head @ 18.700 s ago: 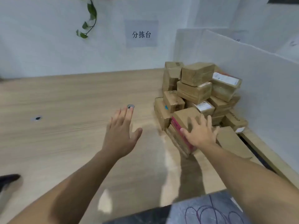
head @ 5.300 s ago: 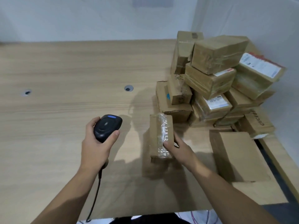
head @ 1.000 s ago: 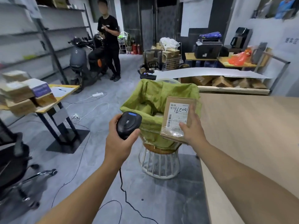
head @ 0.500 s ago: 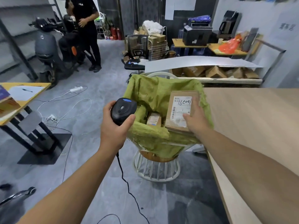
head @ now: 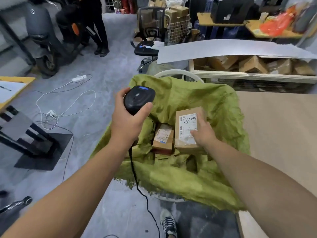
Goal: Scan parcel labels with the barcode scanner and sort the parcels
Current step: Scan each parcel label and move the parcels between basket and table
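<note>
Now, parcel (head: pixel 187 129) in green-lined bin (head: pixel 197 100).
Scanner (head: pixel 139 100) wrapped by left fingers (head: pixel 121 97); right fingers (head: pixel 201 118) clasp parcel. Wood worktop (head: pixel 277 126) at right; grey floor (head: pixel 96 69), loose cables (head: pixel 68 98) left.

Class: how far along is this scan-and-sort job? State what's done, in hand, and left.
Done: one small brown cardboard parcel already lies in the green cloth-lined basket. In hand: the right hand grips a larger brown cardboard parcel with a handwritten white label, low inside the basket; the left hand holds the black barcode scanner. Left: releasing it; whether more parcels wait cannot be told.
</note>
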`<state>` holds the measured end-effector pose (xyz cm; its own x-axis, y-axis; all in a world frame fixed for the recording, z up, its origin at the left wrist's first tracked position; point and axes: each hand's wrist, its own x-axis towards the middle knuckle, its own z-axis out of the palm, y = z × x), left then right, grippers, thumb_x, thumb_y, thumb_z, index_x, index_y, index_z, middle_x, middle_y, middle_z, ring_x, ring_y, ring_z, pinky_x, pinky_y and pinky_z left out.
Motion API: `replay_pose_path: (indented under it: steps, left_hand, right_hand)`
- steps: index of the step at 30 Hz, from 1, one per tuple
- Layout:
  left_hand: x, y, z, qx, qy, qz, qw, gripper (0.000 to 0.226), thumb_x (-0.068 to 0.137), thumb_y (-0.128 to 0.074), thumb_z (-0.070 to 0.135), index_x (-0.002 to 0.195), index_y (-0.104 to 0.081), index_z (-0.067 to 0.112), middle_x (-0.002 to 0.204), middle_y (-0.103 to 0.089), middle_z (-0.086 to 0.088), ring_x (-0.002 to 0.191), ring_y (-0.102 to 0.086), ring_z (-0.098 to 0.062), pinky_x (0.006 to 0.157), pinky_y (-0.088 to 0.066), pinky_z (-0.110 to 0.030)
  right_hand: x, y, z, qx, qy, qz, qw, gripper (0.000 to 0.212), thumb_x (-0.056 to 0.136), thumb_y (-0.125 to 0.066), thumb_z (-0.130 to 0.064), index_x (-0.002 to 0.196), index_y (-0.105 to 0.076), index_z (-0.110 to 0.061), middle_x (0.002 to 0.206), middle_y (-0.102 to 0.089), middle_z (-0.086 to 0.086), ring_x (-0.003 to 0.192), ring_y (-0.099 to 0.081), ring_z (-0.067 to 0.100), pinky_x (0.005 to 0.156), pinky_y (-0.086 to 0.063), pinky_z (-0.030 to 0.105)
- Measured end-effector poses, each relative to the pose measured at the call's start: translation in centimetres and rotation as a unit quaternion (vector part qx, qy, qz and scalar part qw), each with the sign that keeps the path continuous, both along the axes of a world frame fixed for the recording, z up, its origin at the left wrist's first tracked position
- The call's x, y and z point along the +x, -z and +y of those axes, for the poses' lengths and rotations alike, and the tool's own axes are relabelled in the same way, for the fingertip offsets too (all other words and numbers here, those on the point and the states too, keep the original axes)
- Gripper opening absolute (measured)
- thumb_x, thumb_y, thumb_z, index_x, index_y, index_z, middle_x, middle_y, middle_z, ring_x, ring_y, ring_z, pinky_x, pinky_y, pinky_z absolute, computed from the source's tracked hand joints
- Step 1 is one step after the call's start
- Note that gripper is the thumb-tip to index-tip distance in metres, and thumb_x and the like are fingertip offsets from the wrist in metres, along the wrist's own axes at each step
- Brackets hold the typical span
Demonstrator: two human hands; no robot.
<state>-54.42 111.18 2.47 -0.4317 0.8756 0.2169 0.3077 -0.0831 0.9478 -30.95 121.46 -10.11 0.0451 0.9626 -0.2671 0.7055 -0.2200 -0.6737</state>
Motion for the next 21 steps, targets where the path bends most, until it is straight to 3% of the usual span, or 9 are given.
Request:
replay_pose_path:
  steps: [3,7,11,14,21]
  left_hand:
    - [0.8,2.1,5.0,-0.046,0.003,0.020,0.999,0.062,0.072,-0.078,0.042,0.124,-0.045,0.043,0.111,-0.063,0.024,0.096,-0.061,0.013,0.078,-0.043,-0.004]
    - [1.7,6.0,9.3,-0.123,0.016,0.046,0.991,0.063,0.079,-0.082,0.036,0.130,-0.046,0.039,0.108,-0.062,0.027,0.092,-0.057,0.021,0.072,-0.038,0.003]
    - [2.3,10.1,11.7,-0.188,0.025,0.053,0.980,0.063,0.080,-0.082,0.034,0.132,-0.047,0.036,0.107,-0.061,0.027,0.090,-0.055,0.024,0.071,-0.037,0.004]
    - [2.3,12.6,12.6,-0.230,0.024,0.061,0.971,0.060,0.080,-0.081,0.037,0.125,-0.043,0.044,0.105,-0.060,0.031,0.090,-0.054,0.026,0.072,-0.038,0.002]
    - [1.6,16.6,13.1,-0.266,0.002,0.059,0.962,0.064,0.077,-0.085,0.038,0.130,-0.048,0.037,0.101,-0.062,0.035,0.093,-0.055,0.024,0.077,-0.038,0.003]
  right_hand:
    - [0.0,3.6,3.4,-0.046,-0.010,0.008,0.999,0.089,0.099,-0.056,-0.007,0.158,-0.002,-0.046,0.164,-0.015,0.017,0.144,-0.035,0.037,0.114,-0.033,0.039]
    - [0.0,8.1,6.0,-0.110,0.001,0.026,0.994,0.085,0.098,-0.059,-0.011,0.159,-0.010,-0.043,0.162,-0.019,0.019,0.142,-0.035,0.037,0.116,-0.031,0.036]
    - [0.4,11.9,7.3,-0.162,0.023,0.041,0.986,0.083,0.099,-0.058,-0.011,0.159,-0.008,-0.041,0.164,-0.011,0.021,0.148,-0.028,0.035,0.118,-0.025,0.034]
    - [0.7,14.8,8.4,-0.195,0.046,0.056,0.978,0.082,0.099,-0.058,-0.013,0.158,-0.011,-0.044,0.160,-0.022,0.022,0.144,-0.035,0.036,0.119,-0.028,0.037]
    - [-0.7,19.4,10.3,-0.178,0.075,0.118,0.974,0.082,0.095,-0.063,-0.010,0.156,-0.023,-0.045,0.158,-0.033,0.011,0.141,-0.042,0.028,0.118,-0.030,0.031]
